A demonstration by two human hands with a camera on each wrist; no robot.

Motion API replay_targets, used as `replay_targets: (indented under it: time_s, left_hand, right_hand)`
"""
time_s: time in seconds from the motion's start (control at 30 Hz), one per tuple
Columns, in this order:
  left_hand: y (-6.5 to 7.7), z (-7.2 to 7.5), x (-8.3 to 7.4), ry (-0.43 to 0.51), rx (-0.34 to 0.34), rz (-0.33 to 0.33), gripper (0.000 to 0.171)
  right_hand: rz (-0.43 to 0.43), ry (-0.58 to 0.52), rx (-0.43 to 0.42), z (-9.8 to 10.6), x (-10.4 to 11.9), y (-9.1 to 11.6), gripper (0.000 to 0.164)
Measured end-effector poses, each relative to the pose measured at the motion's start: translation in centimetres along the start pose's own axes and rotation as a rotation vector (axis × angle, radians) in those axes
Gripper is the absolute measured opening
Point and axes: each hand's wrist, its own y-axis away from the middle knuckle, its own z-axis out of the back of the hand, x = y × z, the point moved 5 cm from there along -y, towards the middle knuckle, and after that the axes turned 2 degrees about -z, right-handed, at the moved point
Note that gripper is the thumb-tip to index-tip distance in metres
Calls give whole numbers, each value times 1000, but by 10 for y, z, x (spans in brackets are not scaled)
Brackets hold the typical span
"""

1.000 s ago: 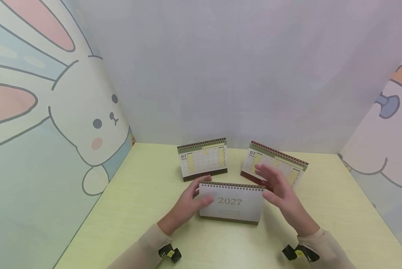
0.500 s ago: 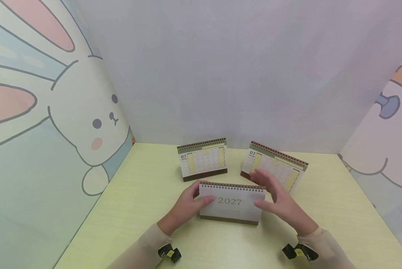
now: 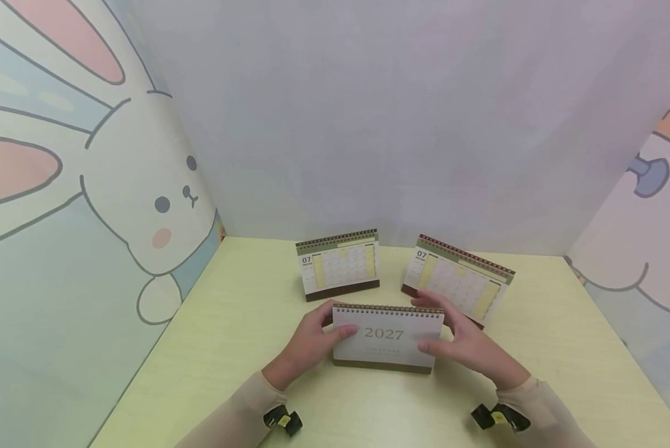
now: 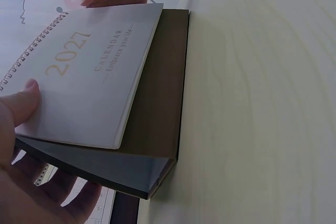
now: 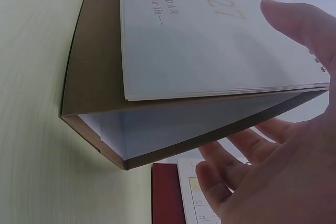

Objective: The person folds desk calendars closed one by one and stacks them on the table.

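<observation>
A white desk calendar (image 3: 388,336) with "2027" on its cover and a brown stand rests upright on the table, spiral binding along its top. My left hand (image 3: 312,336) grips its left side, the thumb (image 4: 26,98) flat on the cover and the fingers behind the stand. At the opposite side, my right hand (image 3: 469,345) reaches around the edge. Its thumb (image 5: 294,22) hovers over the cover with a shadow beneath, and its loosely bent fingers (image 5: 252,145) lie behind the back panel with a gap.
Behind stand two more desk calendars turned to month 07: a dark-based one (image 3: 339,267) at back left, and a red-based one (image 3: 458,277) at back right, close behind my right fingers. The pale yellow table (image 3: 217,311) meets a plain back wall (image 3: 368,124) and cartoon-printed side walls.
My right hand has lowered and moved left, its thumb coming over the cover and its fingers behind the calendar. My left fingers have dropped behind the calendar's top edge.
</observation>
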Motion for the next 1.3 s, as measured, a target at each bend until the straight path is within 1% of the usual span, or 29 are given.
replay_targets:
  time_s: [0.23, 0.4, 0.5, 0.67, 0.77, 0.93, 1.0, 1.1, 1.23, 1.3]
  left_hand:
    - [1, 0, -2, -20, -11, -4, 32]
    - [1, 0, -4, -4, -12, -6, 32]
    - [2, 0, -6, 4, -18, -8, 32]
    - [4, 0, -11, 17, -34, -35, 32]
    - [6, 0, -14, 28, -44, -51, 31]
    - [7, 1, -18, 32, -60, -60, 30]
    - [7, 1, -19, 33, -67, -63, 30]
    - [7, 2, -22, 39, -77, -75, 29]
    - [8, 2, -26, 45, -91, -90, 29]
    - [8, 3, -27, 46, -98, -88, 29]
  right_hand:
    - [-7, 12, 10, 0, 0, 1, 92]
    - [1, 5, 4, 1, 3, 1, 92]
    - [-1, -12, 15, 0, 4, 2, 92]
    - [4, -80, 53, -1, 5, 2, 92]
    - [-1, -137, 93, -3, 5, 2, 90]
    - [-9, -146, 148, -5, 2, 2, 83]
    - [-4, -124, 146, -5, 0, 2, 80]
    - [3, -98, 147, -6, -2, 2, 70]
    - [-5, -64, 170, -6, -5, 2, 57]
    - [-10, -46, 177, -7, -6, 2, 55]
